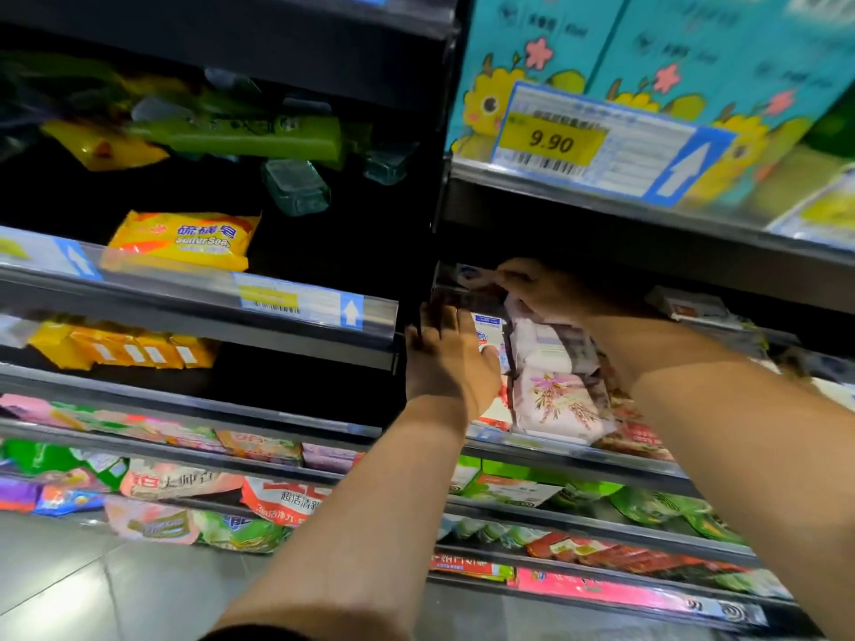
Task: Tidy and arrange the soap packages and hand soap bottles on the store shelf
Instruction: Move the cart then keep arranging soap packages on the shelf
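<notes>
The pink soap packs [560,400] lie stacked in a loose pile on the middle shelf [573,452] of the right-hand bay, flower print facing out, with white boxes [490,337] standing just to their left against the dark divider. The left hand [446,358] lies flat against those white boxes, fingers fairly straight and reaching up towards the back, gripping nothing. The right hand [543,291] reaches over the top of the pile, its fingers bent down over the packs at the rear; blur makes it impossible to tell if it actually grips one. Red packs [641,437] lie to the right of the pink ones. One shelf up, teal boxes [657,43] stand behind a 9.90 price tag [550,141]. In the left bay a yellow soap [185,242] lies alone on its shelf.
</notes>
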`<state>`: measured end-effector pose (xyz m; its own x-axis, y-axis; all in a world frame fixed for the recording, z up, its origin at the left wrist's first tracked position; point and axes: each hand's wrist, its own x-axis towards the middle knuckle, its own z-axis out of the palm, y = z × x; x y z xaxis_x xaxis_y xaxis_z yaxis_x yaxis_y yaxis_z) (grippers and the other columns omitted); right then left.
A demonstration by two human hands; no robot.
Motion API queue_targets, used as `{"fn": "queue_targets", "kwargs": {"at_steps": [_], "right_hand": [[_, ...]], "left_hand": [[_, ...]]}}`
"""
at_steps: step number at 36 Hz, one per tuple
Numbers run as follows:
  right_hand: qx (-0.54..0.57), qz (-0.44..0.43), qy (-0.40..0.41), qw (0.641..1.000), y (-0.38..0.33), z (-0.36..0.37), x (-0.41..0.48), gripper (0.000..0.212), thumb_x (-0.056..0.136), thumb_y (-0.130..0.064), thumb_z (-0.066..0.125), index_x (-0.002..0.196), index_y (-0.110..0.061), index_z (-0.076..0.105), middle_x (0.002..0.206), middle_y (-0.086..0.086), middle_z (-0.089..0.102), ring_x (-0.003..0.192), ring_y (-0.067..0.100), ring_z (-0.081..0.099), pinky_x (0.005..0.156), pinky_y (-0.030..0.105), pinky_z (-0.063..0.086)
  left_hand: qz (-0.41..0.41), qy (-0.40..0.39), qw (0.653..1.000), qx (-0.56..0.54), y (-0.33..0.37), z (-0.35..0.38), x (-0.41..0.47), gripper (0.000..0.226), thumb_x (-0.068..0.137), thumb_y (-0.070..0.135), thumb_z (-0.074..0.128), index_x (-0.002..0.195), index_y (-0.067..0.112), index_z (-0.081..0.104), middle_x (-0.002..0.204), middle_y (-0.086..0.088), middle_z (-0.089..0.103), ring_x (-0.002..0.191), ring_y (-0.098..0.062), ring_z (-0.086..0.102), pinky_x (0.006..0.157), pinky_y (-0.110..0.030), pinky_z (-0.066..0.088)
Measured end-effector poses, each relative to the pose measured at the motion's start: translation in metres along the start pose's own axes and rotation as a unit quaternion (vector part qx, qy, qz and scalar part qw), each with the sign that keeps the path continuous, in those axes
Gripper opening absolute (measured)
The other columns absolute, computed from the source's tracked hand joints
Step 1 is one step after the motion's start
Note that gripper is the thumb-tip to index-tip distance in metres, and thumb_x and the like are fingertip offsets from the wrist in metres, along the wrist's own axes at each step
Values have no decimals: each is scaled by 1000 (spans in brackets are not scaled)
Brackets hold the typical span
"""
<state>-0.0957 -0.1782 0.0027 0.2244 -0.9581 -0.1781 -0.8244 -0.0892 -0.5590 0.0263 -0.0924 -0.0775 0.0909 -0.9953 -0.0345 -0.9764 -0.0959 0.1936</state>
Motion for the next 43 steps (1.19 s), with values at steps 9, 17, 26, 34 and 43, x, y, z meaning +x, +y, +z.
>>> {"fn": "queue_targets", "kwargs": {"at_steps": [9, 17, 26, 34, 43], "right_hand": [[-175, 18, 71, 982, 31, -42, -95, 41, 101, -52, 43, 136, -34, 56, 142, 4, 56, 128, 27, 52, 109, 35, 38], [-292, 41, 99, 950, 56, -61, -175, 52, 96, -60, 41, 138, -31, 53, 128, 8, 65, 120, 32, 56, 94, 38, 47], [-266, 49, 166, 948, 113, -93, -223, 62, 90, -68, 38, 135, -28, 54, 134, 0, 58, 126, 28, 45, 102, 43, 40], [-223, 67, 190, 954, 193, -132, -247, 59, 90, -62, 54, 139, -30, 53, 141, 0, 54, 131, 28, 43, 105, 45, 40], [-214, 105, 156, 959, 297, -181, -271, 66, 84, -63, 61, 141, -31, 49, 143, 0, 53, 130, 30, 44, 105, 49, 41]], "left_hand": [[40, 17, 999, -16, -8, -13, -10, 66, 98, 52, 33, 154, 19, 29, 163, -12, 21, 149, -34, 18, 118, -50, 21], [14, -33, 999, -24, -4, -23, -12, 55, 100, 56, 32, 138, 21, 52, 151, -10, 43, 143, -31, 30, 120, -49, 14], [40, 118, 986, -108, 31, -64, -20, 44, 96, 39, 56, 136, 20, 55, 143, -11, 51, 131, -35, 46, 102, -43, 43], [187, 144, 964, -125, 142, -71, -56, 55, 87, 47, 43, 130, 19, 61, 137, -8, 57, 123, -33, 55, 97, -41, 49], [261, 40, 958, -108, 280, -52, -81, 73, 87, 61, 24, 147, 25, 45, 154, -1, 38, 141, -26, 35, 114, -38, 33]]}}
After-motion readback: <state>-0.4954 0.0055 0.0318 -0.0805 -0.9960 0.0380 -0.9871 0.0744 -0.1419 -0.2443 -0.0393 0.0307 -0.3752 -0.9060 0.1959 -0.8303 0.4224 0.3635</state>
